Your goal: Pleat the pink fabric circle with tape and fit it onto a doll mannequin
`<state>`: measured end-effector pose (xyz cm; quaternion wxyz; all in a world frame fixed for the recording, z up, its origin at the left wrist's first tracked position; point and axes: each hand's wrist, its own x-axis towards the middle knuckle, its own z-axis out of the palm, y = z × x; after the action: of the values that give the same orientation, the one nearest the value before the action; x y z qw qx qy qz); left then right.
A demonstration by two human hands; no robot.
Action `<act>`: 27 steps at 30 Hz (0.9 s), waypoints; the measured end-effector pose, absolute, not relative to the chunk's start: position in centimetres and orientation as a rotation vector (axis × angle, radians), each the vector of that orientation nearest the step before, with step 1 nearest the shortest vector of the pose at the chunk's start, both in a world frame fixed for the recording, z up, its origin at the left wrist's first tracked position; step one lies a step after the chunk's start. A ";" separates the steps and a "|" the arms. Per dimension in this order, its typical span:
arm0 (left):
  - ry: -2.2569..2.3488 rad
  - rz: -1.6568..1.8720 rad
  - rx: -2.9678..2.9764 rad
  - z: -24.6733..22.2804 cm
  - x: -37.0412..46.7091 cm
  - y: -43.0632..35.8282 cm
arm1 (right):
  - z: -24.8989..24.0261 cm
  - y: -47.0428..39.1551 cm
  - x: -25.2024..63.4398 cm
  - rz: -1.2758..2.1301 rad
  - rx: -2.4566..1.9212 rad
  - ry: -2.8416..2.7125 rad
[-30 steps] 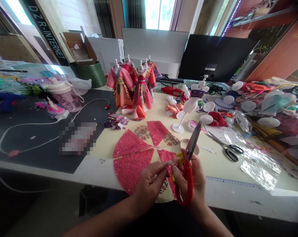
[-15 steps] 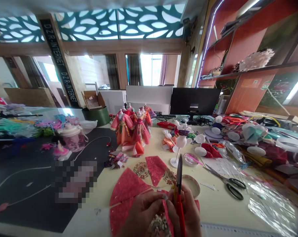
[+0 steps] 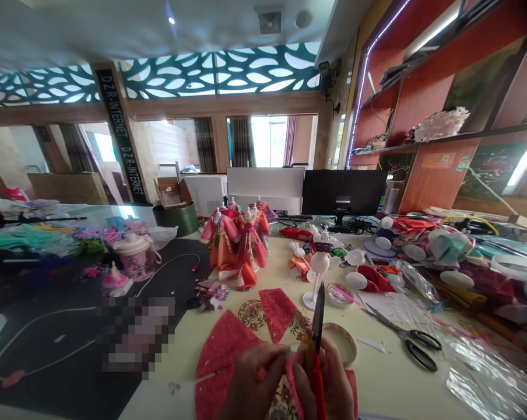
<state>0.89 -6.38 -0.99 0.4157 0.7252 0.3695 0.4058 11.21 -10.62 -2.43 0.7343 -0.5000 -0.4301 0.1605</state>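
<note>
Red-handled scissors stand blades up in my right hand, whose fingers wrap round them and also touch a narrow pink strip of fabric. My left hand pinches the top of that strip, close to the right fingertips. Beneath both hands lies red and patterned fabric; a red panel spreads to the left and another red piece lies beyond the hands. A roll of tape rests just right of the scissors.
Small dressed figures stand behind the fabric. A white stand rises beyond the scissors. Black-handled scissors and clear plastic lie at the right. A pink-and-white cup sits on the dark mat at the left.
The camera view has tilted up slightly, so the table items appear lower. Both hands keep their hold, with the left fingers shifted a little at the strip.
</note>
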 end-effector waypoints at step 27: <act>0.970 1.273 1.825 -3.8 1.5 -7.6 | -6.2 -9.5 12.0 0.270 -1.081 -1.014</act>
<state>1.51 -7.56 -3.79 0.3497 0.7044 0.3745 0.4912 12.02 -9.47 -6.21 0.7294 -0.4909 -0.4603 0.1228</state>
